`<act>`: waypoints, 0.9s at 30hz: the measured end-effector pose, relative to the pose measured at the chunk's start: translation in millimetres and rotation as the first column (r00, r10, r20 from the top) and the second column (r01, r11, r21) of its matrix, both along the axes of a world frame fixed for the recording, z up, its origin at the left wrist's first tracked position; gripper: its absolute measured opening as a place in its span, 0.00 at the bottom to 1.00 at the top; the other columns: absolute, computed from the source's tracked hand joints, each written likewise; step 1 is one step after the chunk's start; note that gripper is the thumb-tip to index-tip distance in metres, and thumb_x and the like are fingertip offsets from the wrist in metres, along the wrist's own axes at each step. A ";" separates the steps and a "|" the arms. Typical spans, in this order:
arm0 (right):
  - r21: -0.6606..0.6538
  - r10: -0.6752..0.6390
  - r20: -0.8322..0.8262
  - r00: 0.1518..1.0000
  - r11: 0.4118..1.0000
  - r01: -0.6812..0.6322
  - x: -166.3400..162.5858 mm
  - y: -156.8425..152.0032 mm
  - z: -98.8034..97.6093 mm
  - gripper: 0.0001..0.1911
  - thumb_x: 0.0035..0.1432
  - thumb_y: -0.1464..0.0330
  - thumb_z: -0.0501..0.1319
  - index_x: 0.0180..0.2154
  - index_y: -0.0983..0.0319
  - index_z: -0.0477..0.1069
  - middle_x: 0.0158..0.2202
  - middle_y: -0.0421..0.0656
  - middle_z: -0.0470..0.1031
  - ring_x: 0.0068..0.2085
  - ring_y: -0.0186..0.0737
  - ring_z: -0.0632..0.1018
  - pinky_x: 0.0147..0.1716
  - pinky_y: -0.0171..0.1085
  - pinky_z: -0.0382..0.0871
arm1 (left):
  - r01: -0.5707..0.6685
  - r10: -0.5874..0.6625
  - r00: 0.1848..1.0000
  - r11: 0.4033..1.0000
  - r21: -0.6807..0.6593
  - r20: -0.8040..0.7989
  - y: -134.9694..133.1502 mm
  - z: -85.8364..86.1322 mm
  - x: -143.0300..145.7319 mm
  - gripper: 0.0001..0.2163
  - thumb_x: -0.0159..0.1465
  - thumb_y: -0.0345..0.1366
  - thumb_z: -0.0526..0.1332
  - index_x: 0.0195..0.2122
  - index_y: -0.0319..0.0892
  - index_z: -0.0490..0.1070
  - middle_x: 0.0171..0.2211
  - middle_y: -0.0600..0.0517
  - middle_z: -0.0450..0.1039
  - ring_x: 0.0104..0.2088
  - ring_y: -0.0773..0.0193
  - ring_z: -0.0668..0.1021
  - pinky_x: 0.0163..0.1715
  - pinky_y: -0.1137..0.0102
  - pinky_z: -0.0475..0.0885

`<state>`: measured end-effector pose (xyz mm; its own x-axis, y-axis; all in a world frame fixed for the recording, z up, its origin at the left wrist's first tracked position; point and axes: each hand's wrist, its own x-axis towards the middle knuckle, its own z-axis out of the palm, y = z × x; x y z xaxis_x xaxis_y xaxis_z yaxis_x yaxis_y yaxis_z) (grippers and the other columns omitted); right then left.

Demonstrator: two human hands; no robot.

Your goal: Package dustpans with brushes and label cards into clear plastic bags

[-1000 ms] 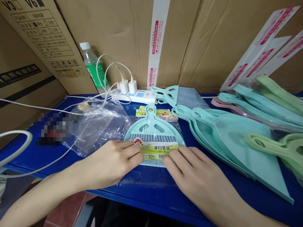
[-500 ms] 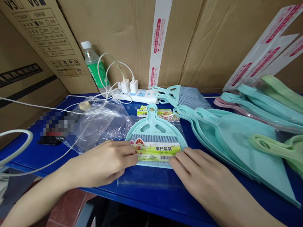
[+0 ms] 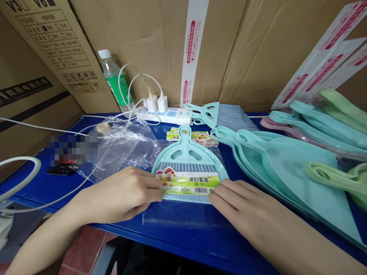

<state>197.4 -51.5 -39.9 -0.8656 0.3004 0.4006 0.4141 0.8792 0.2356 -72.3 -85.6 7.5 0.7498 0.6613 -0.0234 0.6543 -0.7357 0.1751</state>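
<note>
Left forearm in from lower left, right forearm from lower right, both bare. Left hand back up, left fingers curled and bunched, pointing inward. Right hand also back up, right fingers bent, side by side, angled in toward the left. Hands level, facing each other, clear gap between. Grip closure unclear, fingertips partly hidden.

Pale turquoise dustpan, flat on a blue table, handle pointing away, matching brush nested inside, gray bristles nearest the viewer, mushroom-printed label across them, clear plastic film extending past the near edge.
</note>
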 end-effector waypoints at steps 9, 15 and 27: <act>0.099 -0.039 -0.033 0.999 0.994 0.042 -1.9 3.5 -9.0 0.19 0.59 0.84 0.48 0.28 0.61 0.72 0.27 0.45 0.76 0.31 0.43 0.74 0.35 0.41 0.66 | -0.024 0.027 0.998 0.998 -0.056 0.049 0.3 -3.3 0.5 0.10 0.63 0.21 0.54 0.30 0.42 0.68 0.29 0.54 0.72 0.30 0.65 0.74 0.27 0.69 0.67; 0.063 -0.041 -0.014 0.999 0.997 0.042 0.8 3.0 -5.6 0.16 0.60 0.82 0.50 0.30 0.62 0.73 0.29 0.45 0.76 0.32 0.43 0.73 0.39 0.42 0.62 | -0.050 0.051 0.999 0.998 -0.045 0.018 0.9 -2.6 -2.0 0.08 0.64 0.23 0.56 0.33 0.42 0.70 0.31 0.53 0.74 0.35 0.62 0.74 0.31 0.68 0.67; -0.225 0.030 -0.042 0.999 0.974 -0.039 9.1 12.7 -8.9 0.12 0.47 0.82 0.55 0.28 0.59 0.69 0.27 0.43 0.73 0.31 0.43 0.69 0.35 0.41 0.62 | -0.084 0.082 0.996 0.989 -0.118 -0.017 3.6 -1.9 -6.6 0.07 0.64 0.24 0.57 0.37 0.42 0.70 0.32 0.52 0.74 0.35 0.61 0.75 0.31 0.68 0.65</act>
<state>206.5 -38.8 -48.7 -0.8627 0.3570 0.3583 0.3873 0.9218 0.0141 -78.9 -82.0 5.7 0.6915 0.7133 -0.1144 0.7149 -0.6531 0.2498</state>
